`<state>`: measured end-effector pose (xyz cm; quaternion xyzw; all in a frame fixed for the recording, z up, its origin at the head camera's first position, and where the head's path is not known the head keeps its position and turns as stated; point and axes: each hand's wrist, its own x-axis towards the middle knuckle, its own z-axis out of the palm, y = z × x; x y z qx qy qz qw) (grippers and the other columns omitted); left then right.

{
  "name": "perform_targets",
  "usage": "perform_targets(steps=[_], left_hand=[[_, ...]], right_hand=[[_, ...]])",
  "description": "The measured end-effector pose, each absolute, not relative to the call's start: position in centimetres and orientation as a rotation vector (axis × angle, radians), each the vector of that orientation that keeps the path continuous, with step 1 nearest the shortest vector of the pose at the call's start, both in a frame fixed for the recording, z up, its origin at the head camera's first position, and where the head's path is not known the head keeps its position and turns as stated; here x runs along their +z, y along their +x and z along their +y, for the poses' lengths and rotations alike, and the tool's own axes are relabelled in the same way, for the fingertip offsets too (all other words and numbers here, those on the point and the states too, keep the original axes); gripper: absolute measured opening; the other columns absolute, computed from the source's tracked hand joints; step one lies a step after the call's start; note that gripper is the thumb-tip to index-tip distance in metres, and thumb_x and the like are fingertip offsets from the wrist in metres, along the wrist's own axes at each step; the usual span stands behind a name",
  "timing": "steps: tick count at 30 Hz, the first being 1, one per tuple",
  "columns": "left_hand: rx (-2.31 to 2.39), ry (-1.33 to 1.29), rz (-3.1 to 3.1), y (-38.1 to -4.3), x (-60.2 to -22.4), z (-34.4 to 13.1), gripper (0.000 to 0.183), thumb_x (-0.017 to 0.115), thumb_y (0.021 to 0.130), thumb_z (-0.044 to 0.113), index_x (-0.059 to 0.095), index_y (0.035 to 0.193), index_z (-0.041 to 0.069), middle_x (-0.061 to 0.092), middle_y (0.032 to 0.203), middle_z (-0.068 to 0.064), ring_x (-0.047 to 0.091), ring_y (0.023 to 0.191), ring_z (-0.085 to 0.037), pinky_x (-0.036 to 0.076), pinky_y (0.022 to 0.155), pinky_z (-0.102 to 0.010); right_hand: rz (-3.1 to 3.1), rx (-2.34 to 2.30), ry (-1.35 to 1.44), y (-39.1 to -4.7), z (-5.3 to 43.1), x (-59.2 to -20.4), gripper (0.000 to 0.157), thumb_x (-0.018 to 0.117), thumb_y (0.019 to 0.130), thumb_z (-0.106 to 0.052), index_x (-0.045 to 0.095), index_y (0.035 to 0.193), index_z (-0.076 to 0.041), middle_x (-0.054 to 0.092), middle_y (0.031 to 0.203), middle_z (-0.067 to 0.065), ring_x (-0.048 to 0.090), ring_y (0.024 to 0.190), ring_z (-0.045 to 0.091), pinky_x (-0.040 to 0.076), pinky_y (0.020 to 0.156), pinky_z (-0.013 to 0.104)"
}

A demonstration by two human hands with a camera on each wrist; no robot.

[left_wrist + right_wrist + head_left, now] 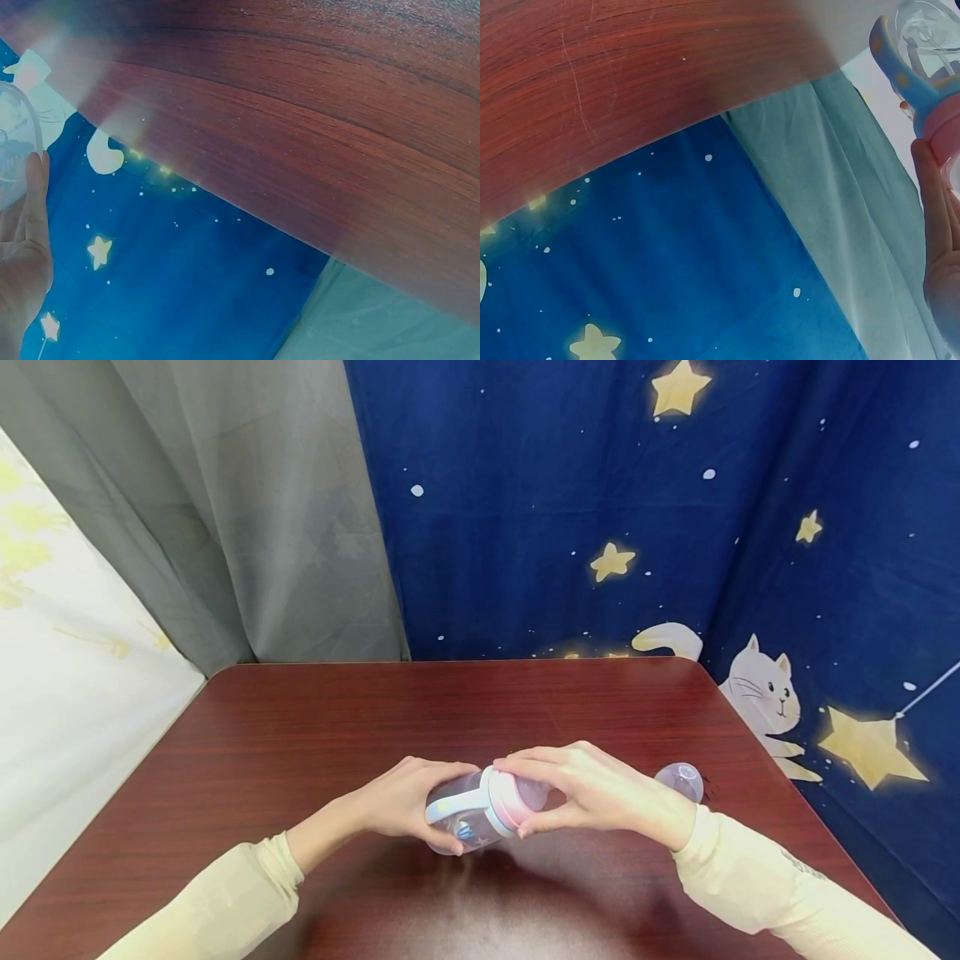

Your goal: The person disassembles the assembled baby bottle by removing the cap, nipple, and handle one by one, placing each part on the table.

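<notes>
A clear baby bottle [480, 839] with a pink collar [510, 800] and a pale blue handle [456, 806] lies tilted between both hands, its top pointing right. My left hand [408, 797] grips the bottle's body, thumb at the front and fingers over the back. On the pink collar, my right hand [592, 789] holds on with thumb and fingers from opposite sides. The right wrist view catches the blue handle [900, 71] and the collar [943, 124] beside the right fingers [934, 202]. In the left wrist view the bottle's clear base [16, 142] shows at the edge.
A clear dome-shaped cap [681, 781] rests on the dark red wooden table [360, 718], just beyond the right wrist. Behind the table hang a grey curtain [300, 527] and a blue star-patterned curtain [525, 527]. White cloth [67, 693] hangs at the left.
</notes>
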<state>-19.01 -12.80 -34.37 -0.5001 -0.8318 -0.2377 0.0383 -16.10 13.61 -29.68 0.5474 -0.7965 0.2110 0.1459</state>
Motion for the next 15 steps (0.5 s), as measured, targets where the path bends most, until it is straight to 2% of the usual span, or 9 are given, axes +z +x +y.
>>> perform_targets(steps=[9, 15], left_hand=[[-0.732, -1.552, -2.548, -18.88, -34.26, -12.73, 0.076, 0.068, 0.06, 0.061, 0.051, 0.118, 0.014, 0.058, 0.095, 0.013, 0.052, 0.076, 0.002, 0.041, 0.064, -0.015], [-0.749, -1.577, -2.561, -18.86, -34.37, -12.87, 0.075, 0.068, 0.061, 0.06, 0.051, 0.118, 0.015, 0.058, 0.091, 0.015, 0.052, 0.074, 0.002, 0.041, 0.062, -0.014]], right_hand=[[-2.247, 0.584, 1.604, -16.02, 13.62, -29.76, 0.059, 0.067, 0.073, -0.044, 0.054, 0.12, -0.011, 0.056, 0.112, 0.001, 0.056, 0.093, 0.008, 0.044, 0.073, 0.021], [-2.191, 0.499, 1.641, -16.01, 13.76, -30.14, 0.06, 0.068, 0.072, -0.043, 0.053, 0.121, -0.012, 0.055, 0.115, 0.004, 0.053, 0.101, 0.011, 0.044, 0.078, 0.025]])
